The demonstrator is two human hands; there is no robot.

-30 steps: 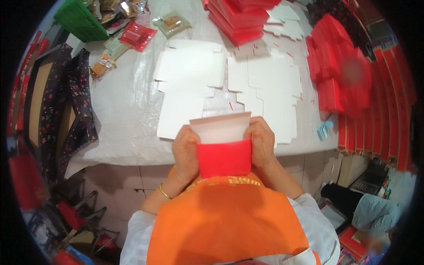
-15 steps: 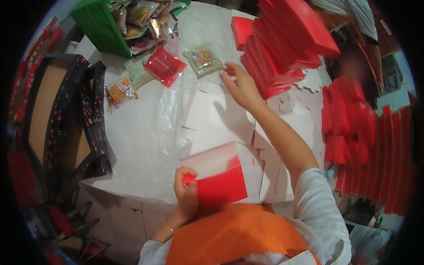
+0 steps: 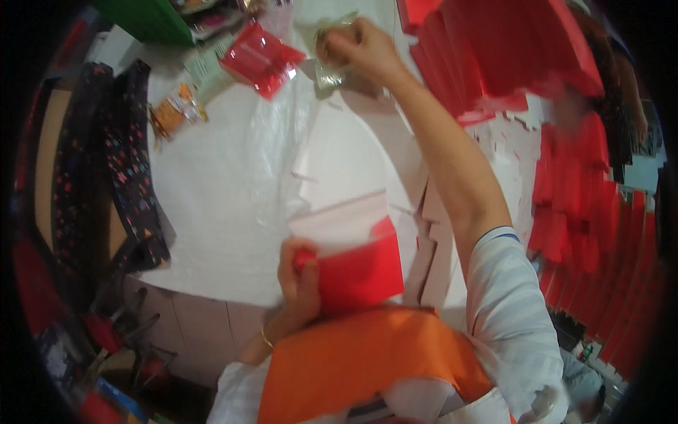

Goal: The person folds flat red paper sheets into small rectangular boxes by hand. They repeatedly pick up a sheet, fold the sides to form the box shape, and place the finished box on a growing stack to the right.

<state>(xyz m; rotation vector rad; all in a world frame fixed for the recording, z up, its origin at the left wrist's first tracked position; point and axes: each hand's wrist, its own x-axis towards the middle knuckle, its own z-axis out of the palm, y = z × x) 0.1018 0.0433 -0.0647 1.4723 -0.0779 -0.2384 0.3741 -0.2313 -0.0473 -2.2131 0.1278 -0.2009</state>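
Observation:
My left hand is closed on the left side of a red paper box. The box's pale inner flap stands open on the far side. Away at the far middle of the table, my right hand is closed on a clear, pale green packet; the fingers cover much of it. Left of that hand lies a shiny red packet. Beside it are a pale green packet and a clear packet with yellowish-brown food.
A green bin stands at the far left, with packets beside it. Dark flowered boxes are on the left. Red boxes are stacked at the far right, and more lower down. Flat white card pieces lie mid-table.
My right hand has reached farther away and closed on the pale green packet. The whole view has shifted, and my left hand keeps its hold on the red box.

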